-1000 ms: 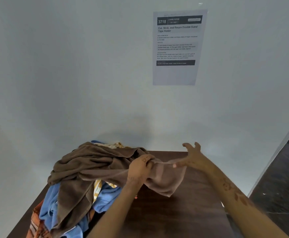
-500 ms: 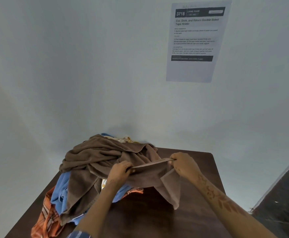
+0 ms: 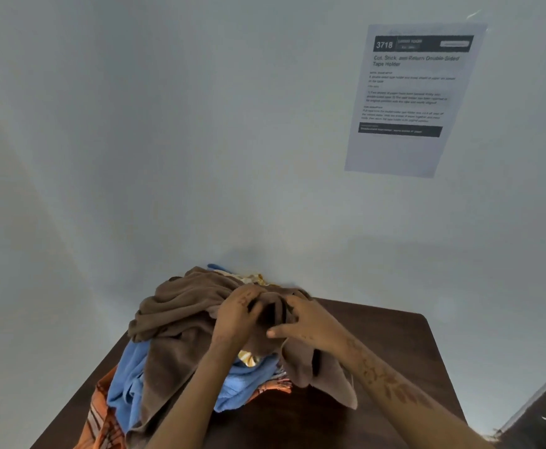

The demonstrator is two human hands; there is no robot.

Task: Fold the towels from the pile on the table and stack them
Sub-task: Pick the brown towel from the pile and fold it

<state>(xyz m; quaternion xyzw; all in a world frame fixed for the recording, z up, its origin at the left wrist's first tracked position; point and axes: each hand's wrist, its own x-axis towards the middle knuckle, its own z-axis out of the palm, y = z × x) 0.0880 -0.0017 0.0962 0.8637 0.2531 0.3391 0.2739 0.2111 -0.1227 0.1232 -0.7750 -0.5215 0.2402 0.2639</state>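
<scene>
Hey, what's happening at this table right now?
A person is working at a pile of towels on a dark wooden table. Both the left hand and the right hand grip the brown towel on top of the pile, with a blue towel and an orange plaid cloth underneath. Nothing is folded or stacked yet.

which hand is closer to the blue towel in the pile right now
Left. The left hand grips the brown towel almost directly above the blue towel; the right hand sits farther right, over the brown towel's hanging end.
</scene>
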